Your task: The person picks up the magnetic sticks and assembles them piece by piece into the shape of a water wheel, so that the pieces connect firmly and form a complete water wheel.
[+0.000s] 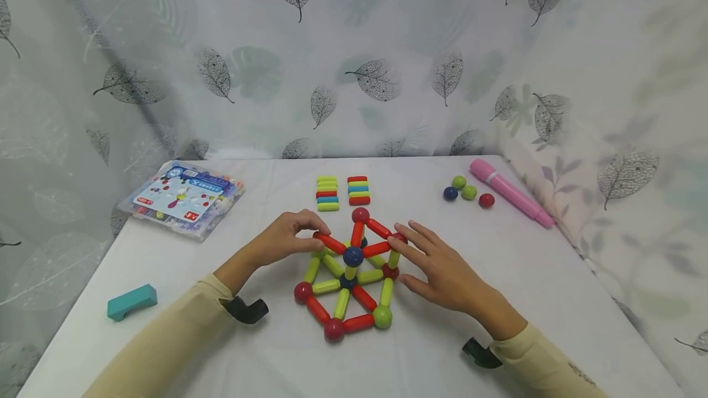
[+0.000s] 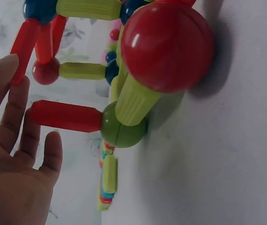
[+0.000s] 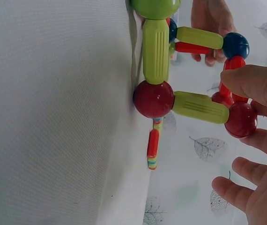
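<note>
A frame of magnetic rods and balls stands on the table, its blue top ball (image 1: 353, 257) raised on a yellow-green rod above a flat base of spokes. My left hand (image 1: 290, 238) pinches the free end of a red rod (image 2: 25, 49) joined to that top ball. A second red rod (image 2: 67, 115) rises from a green ball (image 2: 122, 125) close to the left fingertips. On the other side, my right hand (image 1: 442, 266) has its fingers spread, fingertips touching a red ball (image 3: 241, 120) at the upper right corner. The right thumb lies apart from this ball.
Behind the frame lie two rows of coloured rods (image 1: 327, 193), (image 1: 359, 190). Several loose balls (image 1: 469, 192) sit at the back right by a pink marker (image 1: 511, 193). A clear box of parts (image 1: 182, 198) is at the back left, a teal block (image 1: 132, 302) at the left.
</note>
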Demonstrator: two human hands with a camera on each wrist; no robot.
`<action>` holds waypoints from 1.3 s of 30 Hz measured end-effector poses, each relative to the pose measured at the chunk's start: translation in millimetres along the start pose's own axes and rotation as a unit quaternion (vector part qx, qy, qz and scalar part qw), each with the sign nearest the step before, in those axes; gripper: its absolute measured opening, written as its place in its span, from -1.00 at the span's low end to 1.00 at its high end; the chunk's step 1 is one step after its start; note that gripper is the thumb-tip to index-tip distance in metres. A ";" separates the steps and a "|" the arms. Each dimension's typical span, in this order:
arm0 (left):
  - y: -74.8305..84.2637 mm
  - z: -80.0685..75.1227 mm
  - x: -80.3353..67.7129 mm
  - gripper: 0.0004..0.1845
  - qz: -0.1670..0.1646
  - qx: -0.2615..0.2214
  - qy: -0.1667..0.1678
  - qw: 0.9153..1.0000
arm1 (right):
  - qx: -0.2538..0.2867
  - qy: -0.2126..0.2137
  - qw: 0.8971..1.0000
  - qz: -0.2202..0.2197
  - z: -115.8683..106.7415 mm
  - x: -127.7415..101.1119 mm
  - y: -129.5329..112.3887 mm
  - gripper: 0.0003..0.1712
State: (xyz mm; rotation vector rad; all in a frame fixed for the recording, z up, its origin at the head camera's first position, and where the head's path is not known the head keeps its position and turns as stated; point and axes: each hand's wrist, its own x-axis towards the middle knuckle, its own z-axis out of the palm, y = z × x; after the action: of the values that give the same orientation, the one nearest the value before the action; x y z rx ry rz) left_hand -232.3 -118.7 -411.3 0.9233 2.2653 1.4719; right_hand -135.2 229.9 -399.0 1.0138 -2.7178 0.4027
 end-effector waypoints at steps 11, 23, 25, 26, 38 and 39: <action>-12.8 7.1 0.9 -0.54 -0.071 -0.105 -0.008 0.992 | 0.002 -0.003 1.000 0.004 1.3 -0.9 -1.2 -0.04; -12.0 12.7 -7.2 -0.37 -0.099 -0.112 0.033 0.988 | 0.005 -0.004 1.000 0.011 1.7 -1.9 -2.4 -0.03; -10.7 14.7 -17.3 -0.32 -0.112 -0.094 0.064 0.987 | 0.004 -0.004 1.000 0.009 1.9 -1.6 -2.3 -0.03; -9.6 16.2 -23.4 -0.30 -0.117 -0.071 0.078 0.988 | 0.003 -0.005 1.000 0.010 1.8 -1.6 -2.2 -0.03; 6.1 46.9 -71.8 -0.25 -0.029 0.376 0.034 0.926 | -0.008 -0.005 1.000 0.010 -2.1 -3.4 0.5 -0.03; 7.2 47.9 -72.0 -0.25 -0.019 0.395 0.030 0.918 | -0.007 -0.006 1.000 0.009 -1.7 -3.1 0.8 -0.03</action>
State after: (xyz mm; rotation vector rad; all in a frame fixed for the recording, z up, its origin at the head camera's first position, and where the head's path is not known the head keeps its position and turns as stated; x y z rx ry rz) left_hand -149.0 -129.4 -433.2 1.0117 2.9480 0.5213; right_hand -133.2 232.9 -398.4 0.9905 -2.7380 0.3804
